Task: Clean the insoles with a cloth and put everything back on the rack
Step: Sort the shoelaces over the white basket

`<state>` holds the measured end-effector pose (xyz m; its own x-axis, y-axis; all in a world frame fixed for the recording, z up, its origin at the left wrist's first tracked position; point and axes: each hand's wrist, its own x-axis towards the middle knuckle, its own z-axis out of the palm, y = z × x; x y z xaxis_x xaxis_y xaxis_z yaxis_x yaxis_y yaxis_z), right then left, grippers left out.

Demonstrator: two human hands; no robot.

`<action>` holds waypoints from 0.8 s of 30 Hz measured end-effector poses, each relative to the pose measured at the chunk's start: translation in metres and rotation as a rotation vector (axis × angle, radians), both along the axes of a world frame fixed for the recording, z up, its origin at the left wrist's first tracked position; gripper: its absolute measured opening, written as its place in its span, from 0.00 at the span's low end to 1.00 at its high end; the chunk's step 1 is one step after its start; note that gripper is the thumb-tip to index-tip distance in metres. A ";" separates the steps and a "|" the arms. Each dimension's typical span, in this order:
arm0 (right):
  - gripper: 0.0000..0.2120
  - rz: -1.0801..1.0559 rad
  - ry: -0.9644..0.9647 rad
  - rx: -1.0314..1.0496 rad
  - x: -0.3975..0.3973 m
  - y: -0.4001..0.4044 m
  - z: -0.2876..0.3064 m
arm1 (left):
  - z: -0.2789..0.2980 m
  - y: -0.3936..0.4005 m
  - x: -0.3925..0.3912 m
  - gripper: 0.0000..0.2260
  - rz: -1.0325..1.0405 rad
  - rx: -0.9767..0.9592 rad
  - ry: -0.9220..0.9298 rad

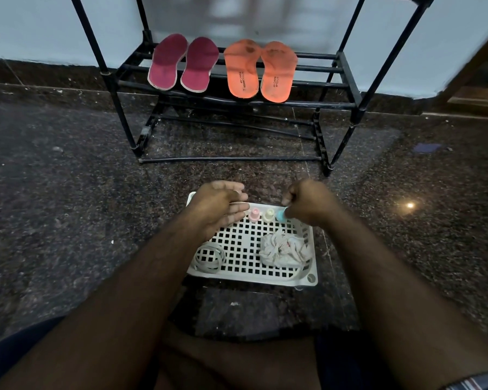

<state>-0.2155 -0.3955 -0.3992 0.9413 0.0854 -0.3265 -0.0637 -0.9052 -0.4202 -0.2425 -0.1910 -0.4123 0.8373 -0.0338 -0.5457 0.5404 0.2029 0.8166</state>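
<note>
right hand (307, 204) pinches blue-capped bottle (281, 215), upright | left hand (217, 206) fingers straight | crumpled cloth (285, 250) below grip in perforated plastic tray (307, 277) | foam insoles (223, 66) lengthwise, beyond

Dark speckled granite floor (68, 178), pale blue wall (40, 26), dim light

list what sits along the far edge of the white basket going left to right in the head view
Left hand, open above the rim, → small pink-capped bottle → small pale-yellow-capped bottle → small blue-capped bottle, pinched by the right hand. All stand in the white perforated plastic basket.
</note>
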 end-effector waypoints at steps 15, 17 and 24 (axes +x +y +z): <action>0.08 0.016 0.014 -0.035 -0.001 0.007 -0.022 | -0.008 0.004 0.001 0.07 0.001 0.182 -0.067; 0.09 0.010 0.011 -0.012 -0.001 0.005 -0.020 | -0.006 0.004 0.000 0.07 0.003 0.210 -0.090; 0.06 -0.177 0.043 -0.097 -0.004 -0.029 0.000 | -0.011 0.046 0.005 0.07 -0.044 0.790 -0.216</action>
<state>-0.2200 -0.4241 -0.3987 0.9237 -0.1142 -0.3657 -0.2417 -0.9142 -0.3252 -0.2373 -0.1451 -0.4234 0.9337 0.2579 -0.2485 0.3485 -0.4936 0.7968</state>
